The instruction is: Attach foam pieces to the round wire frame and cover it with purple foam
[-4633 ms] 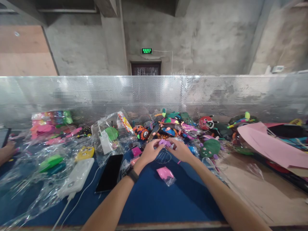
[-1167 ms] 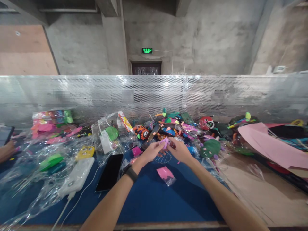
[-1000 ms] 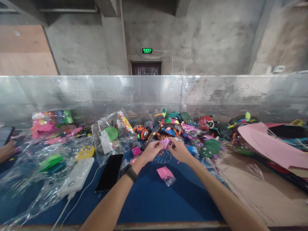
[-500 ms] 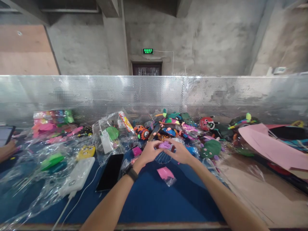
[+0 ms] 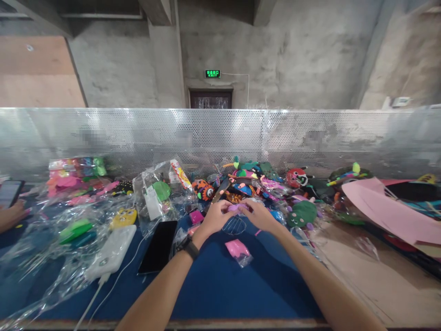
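Single head-worn view, looking forward and down across a blue table point(image 5: 220, 289) from its near edge. Forearms entering from the bottom of the frame, hands mid-frame, fairly close. Perforated metal screen point(image 5: 220, 133) across the middle; concrete wall point(image 5: 292, 50) above.

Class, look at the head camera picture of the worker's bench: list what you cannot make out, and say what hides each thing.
- Purple piece, head view: mostly covered by the left hand and right hand; its shape is unclear.
- Another person's hand, head view: cut off by the left edge.
- Toys inside the clear bags, head view: blurred by plastic glare.
- Wire ring, head view: too thin to tell what it is.
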### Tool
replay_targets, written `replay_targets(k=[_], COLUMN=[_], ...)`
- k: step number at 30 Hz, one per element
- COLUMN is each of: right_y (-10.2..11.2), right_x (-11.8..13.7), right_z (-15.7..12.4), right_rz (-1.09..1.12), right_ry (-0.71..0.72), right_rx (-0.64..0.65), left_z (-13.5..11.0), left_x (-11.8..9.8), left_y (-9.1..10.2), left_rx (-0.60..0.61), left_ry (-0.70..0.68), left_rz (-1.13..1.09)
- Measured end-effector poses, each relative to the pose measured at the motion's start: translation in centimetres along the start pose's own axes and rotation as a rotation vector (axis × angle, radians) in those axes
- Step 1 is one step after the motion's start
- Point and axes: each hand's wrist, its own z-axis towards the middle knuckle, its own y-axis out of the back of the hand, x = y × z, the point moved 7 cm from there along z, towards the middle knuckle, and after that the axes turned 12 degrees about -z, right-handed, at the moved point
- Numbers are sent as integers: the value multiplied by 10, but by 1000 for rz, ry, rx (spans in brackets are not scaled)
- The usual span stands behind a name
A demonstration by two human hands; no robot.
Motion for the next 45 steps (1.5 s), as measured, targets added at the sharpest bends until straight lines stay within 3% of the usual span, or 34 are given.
replay_targets(k=[14, 23, 36, 45], right_y=[14, 8, 3, 8], right_x=[-46, -19, 8, 22], right_z=[-6, -1, -4, -7], right_rz=[-197, -37, 73, 21], right_ry=[-292, -116, 10, 86], right_rx=[-57, -141, -185, -213], left_z=[4, 6, 4, 0], left_x=[-2, 8, 7, 17], left_y=[5, 2, -2, -8], left_rx=[-42, -21, -11, 51], left_ry=[-96, 46, 20, 155], left_rz=[98, -177, -125, -199])
